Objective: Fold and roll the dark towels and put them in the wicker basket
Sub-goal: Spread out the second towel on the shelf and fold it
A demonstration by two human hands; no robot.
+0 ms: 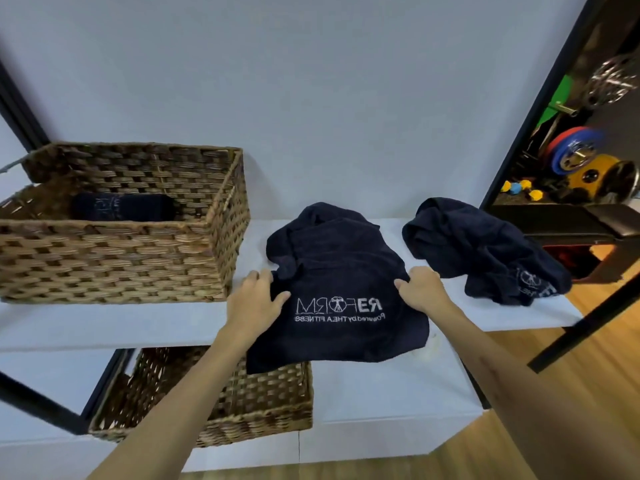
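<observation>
Setting: gym or fitness studio, towel station. Evidence: coloured weight plates loaded on a barbell at right, red, blue and yellow; a further chrome plate above them; black padded bench below; small yellow and blue objects on the floor beside, too blurred to identify. Dark towel on the white shelf carries a printed logo, mirrored, reading "REFORM, Powered by THEA FITNESS". Wicker basket on the same shelf holds one rolled towel. Second wicker basket on the shelf below. Black metal frame; wood-look floor; plain pale wall.
</observation>
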